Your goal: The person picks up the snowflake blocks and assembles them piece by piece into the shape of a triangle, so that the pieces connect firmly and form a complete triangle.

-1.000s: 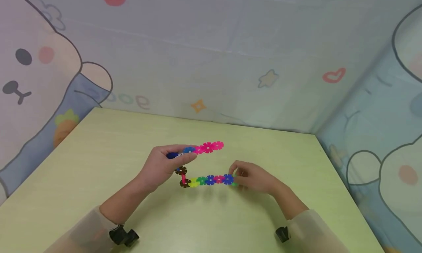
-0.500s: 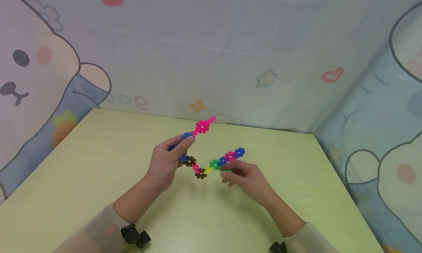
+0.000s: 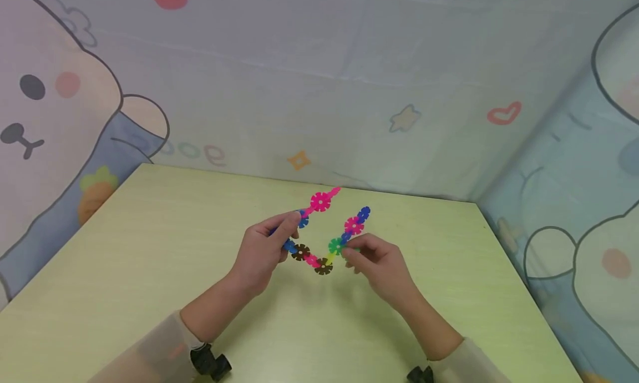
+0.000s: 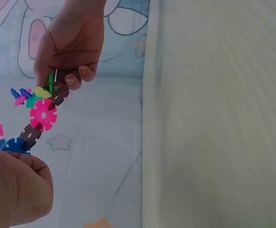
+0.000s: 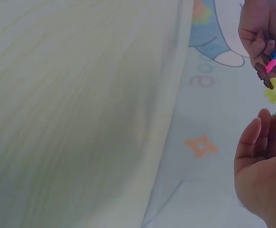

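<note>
A chain of interlocking plastic snowflake discs (image 3: 320,202), pink, blue, brown, yellow and green, hangs in a U above the table in the head view. My left hand (image 3: 260,255) pinches it at the blue discs between thumb and fingers. Pink discs stick out beyond that thumb. My right hand (image 3: 386,265) is at the chain's right arm, by a green disc (image 3: 335,246). It pinches another green disc (image 4: 51,81), mostly hidden by the fingers in the head view. Whether this disc is joined to the chain, I cannot tell. The right wrist view shows a yellow disc (image 5: 273,92) between both hands.
Both hands are over a pale yellow-green table (image 3: 150,272). Behind it and at its sides hangs a cloth backdrop (image 3: 319,83) printed with cartoon animals, hearts and stars. A black wrist camera (image 3: 209,362) sits at the left cuff, another (image 3: 420,374) at the right.
The chain's right arm has swung up from level to upright. My right hand has moved left from the chain's end to its green disc. My left hand has shifted right with the chain.
</note>
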Motion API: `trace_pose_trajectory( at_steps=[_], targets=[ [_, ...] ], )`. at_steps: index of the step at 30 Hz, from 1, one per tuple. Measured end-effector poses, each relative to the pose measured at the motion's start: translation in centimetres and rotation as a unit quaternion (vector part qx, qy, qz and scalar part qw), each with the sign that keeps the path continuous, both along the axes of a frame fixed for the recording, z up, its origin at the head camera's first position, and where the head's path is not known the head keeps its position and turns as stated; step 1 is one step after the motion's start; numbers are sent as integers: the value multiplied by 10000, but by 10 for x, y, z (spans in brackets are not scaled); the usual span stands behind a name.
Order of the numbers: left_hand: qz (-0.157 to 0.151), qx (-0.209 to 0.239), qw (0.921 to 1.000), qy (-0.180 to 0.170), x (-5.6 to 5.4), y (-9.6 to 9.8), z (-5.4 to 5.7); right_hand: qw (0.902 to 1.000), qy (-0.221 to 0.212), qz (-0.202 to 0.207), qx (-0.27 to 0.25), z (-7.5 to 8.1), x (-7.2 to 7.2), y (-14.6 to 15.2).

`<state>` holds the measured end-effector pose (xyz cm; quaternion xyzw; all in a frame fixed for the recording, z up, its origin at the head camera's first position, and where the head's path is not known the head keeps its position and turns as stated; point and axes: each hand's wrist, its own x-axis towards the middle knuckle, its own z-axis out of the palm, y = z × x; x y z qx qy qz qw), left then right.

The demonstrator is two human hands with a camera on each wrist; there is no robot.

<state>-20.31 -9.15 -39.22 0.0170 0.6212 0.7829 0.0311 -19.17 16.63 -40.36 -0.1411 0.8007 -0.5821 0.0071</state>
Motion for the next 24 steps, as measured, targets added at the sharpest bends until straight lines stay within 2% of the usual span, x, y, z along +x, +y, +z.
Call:
trace_pose_trajectory(
  at_steps=[3, 5, 9, 13, 15, 16, 17, 22, 24],
  targets=[
    [-267, -727, 9968, 184, 1, -3, -1, 9998, 155, -19, 101, 2, 1, 2],
    [-530, -1237, 9900, 415, 1, -7, -2, 9995, 247, -16, 181, 3, 2, 4],
    [-999, -2169, 9666, 934, -1, -16, -5, 9986, 401, -32, 329, 4, 4, 7],
    [-1068, -2833, 9417, 1466, -2, -23, -4, 9971, 577, -31, 489, 4, 5, 9],
    [-1065, -2933, 9363, 1610, -3, -24, -4, 9965, 620, -30, 562, 3, 6, 11],
    [-1089, -2916, 9358, 1654, -3, -25, -3, 9963, 638, -15, 580, 3, 6, 11],
    [-1161, -2807, 9386, 1638, -3, -25, -3, 9961, 648, 5, 591, 3, 6, 11],
    [-1674, -1952, 9565, 1380, -3, -23, -4, 9937, 846, 195, 713, 3, 7, 12],
    [-1894, -1679, 9583, 1325, -2, -20, -4, 9921, 948, 281, 769, 4, 7, 12]
  ],
)
